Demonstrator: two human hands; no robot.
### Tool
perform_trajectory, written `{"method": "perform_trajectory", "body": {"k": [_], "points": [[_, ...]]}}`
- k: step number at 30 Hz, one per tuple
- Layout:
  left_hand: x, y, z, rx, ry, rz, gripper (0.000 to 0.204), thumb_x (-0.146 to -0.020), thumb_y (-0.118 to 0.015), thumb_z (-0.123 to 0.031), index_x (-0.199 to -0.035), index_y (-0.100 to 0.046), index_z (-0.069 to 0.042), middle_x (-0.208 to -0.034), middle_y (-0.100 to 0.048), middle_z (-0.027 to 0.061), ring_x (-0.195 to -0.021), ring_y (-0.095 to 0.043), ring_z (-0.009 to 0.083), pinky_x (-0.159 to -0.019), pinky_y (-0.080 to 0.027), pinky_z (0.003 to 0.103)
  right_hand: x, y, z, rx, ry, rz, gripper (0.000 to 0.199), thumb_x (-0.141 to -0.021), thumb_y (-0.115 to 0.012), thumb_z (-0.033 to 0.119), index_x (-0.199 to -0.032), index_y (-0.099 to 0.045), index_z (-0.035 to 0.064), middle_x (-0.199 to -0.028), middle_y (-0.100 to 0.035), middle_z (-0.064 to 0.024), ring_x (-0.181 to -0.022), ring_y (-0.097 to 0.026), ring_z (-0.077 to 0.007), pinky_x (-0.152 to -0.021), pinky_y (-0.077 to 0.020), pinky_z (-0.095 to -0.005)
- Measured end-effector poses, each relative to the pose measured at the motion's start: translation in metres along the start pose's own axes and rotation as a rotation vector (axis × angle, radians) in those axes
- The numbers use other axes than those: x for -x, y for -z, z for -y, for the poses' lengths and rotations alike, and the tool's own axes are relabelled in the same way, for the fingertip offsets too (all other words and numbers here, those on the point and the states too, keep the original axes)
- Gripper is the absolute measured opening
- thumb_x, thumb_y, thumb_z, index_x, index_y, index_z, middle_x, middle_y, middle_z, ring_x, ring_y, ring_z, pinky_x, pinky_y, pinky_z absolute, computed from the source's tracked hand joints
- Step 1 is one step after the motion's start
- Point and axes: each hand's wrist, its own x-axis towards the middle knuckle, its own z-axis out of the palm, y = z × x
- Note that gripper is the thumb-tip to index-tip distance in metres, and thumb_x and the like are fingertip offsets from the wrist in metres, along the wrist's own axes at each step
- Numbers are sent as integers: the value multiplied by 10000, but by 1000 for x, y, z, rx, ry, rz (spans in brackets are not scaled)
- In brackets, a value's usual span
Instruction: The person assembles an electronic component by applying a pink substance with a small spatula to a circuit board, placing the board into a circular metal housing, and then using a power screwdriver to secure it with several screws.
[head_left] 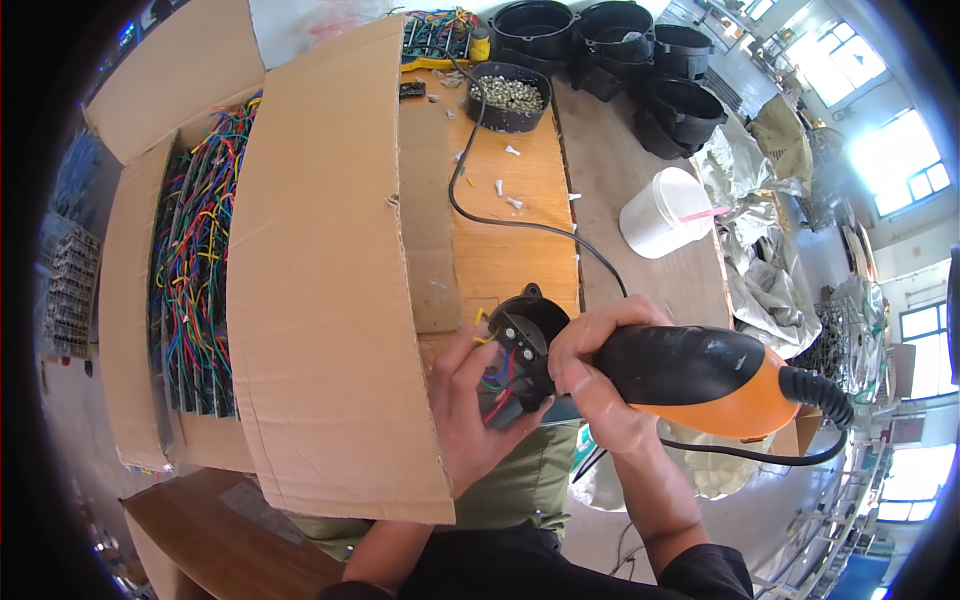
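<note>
In my right hand (607,395) is a corded orange-and-black electric screwdriver (690,375), its front end pointing left toward a round black plastic housing (545,312). My left hand (465,410) grips that housing from the left, fingers on its far side and thumb on the near side. A small circuit board (512,338) with red, blue, green and yellow wires sits at the housing's opening. The screwdriver's tip is hidden behind my right fingers, so I cannot tell whether it touches a screw.
A tall cardboard box (320,250) filled with wired circuit boards (205,260) stands on the left. Beyond lie a black bowl of small screws (508,98) and loose white bits. Several black housings (680,115) and a white bucket (665,212) stand right. The tool's cable (520,222) crosses the table.
</note>
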Motion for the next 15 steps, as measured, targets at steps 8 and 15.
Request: {"method": "perform_trajectory", "body": {"k": [8,15], "points": [[1,-6,0,15,-45,-92,798,-628,-922,-238,-1259,-481,-27,-1306,-524,219,-1146,-556,396,-975,-469,463,6,3,-3,75,-20,67,288,-782,-666,10,-967,-448,35,-705,-548,-84,-641,-564,-170,-604,-490,-306],[-4,-2,-5,8,-30,-60,822,-608,-919,-142,-1264,-439,-20,-1269,-497,239,-1139,-548,413,-946,-494,458,-2,5,2,39,-18,135,309,-759,-679,12,-1019,-514,15,-717,-591,-61,-654,-578,-120,-621,-490,-271]]}}
